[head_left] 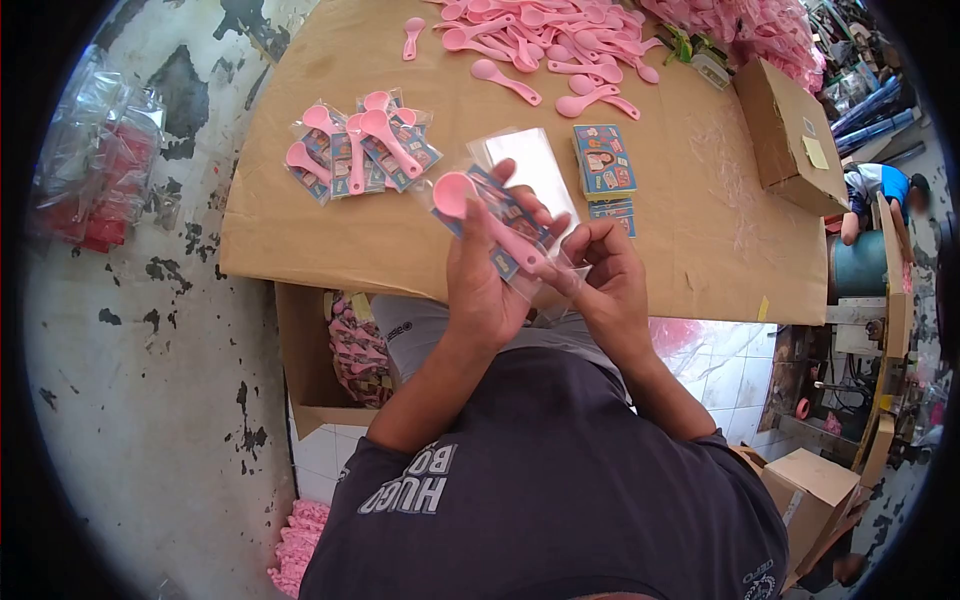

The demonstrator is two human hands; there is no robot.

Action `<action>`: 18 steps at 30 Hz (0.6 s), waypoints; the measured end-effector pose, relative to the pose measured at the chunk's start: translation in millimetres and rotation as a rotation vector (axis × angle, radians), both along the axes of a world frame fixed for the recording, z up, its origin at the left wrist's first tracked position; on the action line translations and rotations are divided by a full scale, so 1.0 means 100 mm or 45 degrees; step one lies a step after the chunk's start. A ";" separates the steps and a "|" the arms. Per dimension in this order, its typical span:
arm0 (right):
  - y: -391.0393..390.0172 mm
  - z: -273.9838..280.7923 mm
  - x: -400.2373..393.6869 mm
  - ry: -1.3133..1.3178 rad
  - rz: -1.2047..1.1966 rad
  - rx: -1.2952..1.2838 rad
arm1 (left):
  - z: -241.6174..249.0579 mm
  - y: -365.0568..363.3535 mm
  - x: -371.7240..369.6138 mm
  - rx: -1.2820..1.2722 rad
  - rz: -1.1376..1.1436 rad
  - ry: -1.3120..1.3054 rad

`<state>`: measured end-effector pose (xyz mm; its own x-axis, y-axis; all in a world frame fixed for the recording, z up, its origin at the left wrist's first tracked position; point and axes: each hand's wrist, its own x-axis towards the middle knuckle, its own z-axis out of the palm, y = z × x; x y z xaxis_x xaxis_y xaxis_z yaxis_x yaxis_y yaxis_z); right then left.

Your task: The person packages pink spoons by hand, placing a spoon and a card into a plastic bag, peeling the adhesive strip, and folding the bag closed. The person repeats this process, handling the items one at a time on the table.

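Left hand [484, 285] grasping spoon [512, 243] and card [504, 265] in a clear bag [570, 284] over the tabletop's near edge [710, 295], right hand [614, 280] pinching its end: a hard tug could tear it!

The desk [690, 250] wears a matt brown paper-like cover, faintly creased. Near its far edge, the heaped spoons [545, 38] look like smooth plastic with a soft sheen, as does the held spoon [520, 248]. At the near edge, the bag [567, 281] is thin, clear, glossy plastic film; the stacked cards [606, 160] are shiny printed paper. Toward the right edge, the box [785, 140] is matt cardboard. The shirt [560, 450] is dull cloth.
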<state>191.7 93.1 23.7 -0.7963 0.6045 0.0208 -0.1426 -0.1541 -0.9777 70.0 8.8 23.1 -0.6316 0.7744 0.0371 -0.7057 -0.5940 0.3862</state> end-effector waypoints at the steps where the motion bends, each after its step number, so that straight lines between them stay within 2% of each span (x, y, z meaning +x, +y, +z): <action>1: 0.01 -0.07 -0.03 0.009 -0.046 0.086 | 0.00 -0.02 0.02 0.002 -0.001 0.001; 3: -0.02 -0.13 -0.07 0.072 -0.119 0.126 | -0.02 -0.03 0.04 0.017 -0.179 -0.043; 6: -0.03 -0.11 -0.04 0.066 -0.201 0.240 | 0.01 -0.03 0.03 -0.079 -0.188 -0.046; 8: -0.02 0.02 0.00 -0.026 -0.307 0.752 | 0.02 -0.03 0.00 -0.152 -0.206 -0.030; 9: 0.01 0.08 0.03 -0.024 -0.305 0.751 | 0.04 -0.03 -0.03 -0.180 -0.232 -0.013; 11: 0.18 0.21 0.13 -0.029 -0.098 1.188 | 0.07 -0.03 -0.10 -0.206 -0.251 0.009; 12: 0.27 0.33 0.19 -0.088 -0.048 1.283 | 0.08 -0.03 -0.15 -0.200 -0.244 0.005; 13: 0.42 0.43 0.30 -0.080 -0.045 1.282 | 0.10 -0.04 -0.19 -0.194 -0.238 0.001; 15: 0.79 0.59 0.62 -0.090 0.460 0.861 | 0.14 -0.07 -0.26 -0.216 -0.237 0.045; 17: 1.09 0.72 0.90 0.210 0.669 0.248 | 0.18 -0.09 -0.29 -0.171 -0.321 -0.016; 18: 1.29 0.73 0.99 -0.110 0.239 0.245 | 0.18 -0.10 -0.29 -0.167 -0.324 -0.013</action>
